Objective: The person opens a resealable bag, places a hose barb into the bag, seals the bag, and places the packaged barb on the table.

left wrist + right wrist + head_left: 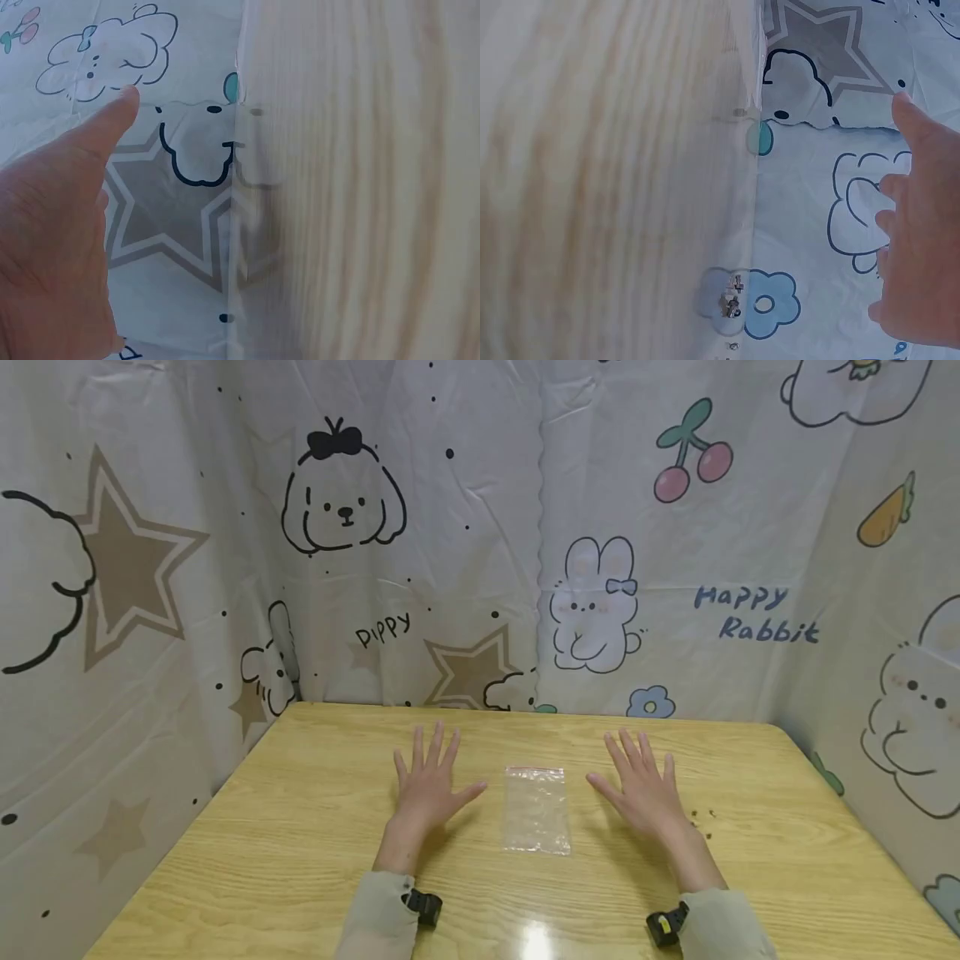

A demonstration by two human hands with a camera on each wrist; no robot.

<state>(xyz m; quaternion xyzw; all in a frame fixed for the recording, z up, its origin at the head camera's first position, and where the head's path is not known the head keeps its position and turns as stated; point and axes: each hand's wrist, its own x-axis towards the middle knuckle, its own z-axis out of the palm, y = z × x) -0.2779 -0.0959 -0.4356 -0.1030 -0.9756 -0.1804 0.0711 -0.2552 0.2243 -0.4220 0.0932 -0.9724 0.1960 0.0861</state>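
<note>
A clear zip-lock bag (537,814) with a reddish strip along its top edge lies flat on the wooden table, between the two hands. To its left, my left hand (426,795) has its fingers spread and holds nothing. My right hand (647,795) is spread in the same way on the bag's other side, also holding nothing. Both hands are apart from the bag. Several tiny metal pieces (733,304), perhaps screws, lie on the table just right of my right wrist; they are too small to identify surely.
The wooden table (315,827) has its far edge against a printed curtain (480,527), which also hangs along both sides. Each wrist wears a small black camera, the left camera (426,908) and the right camera (664,927), next to pale sleeves.
</note>
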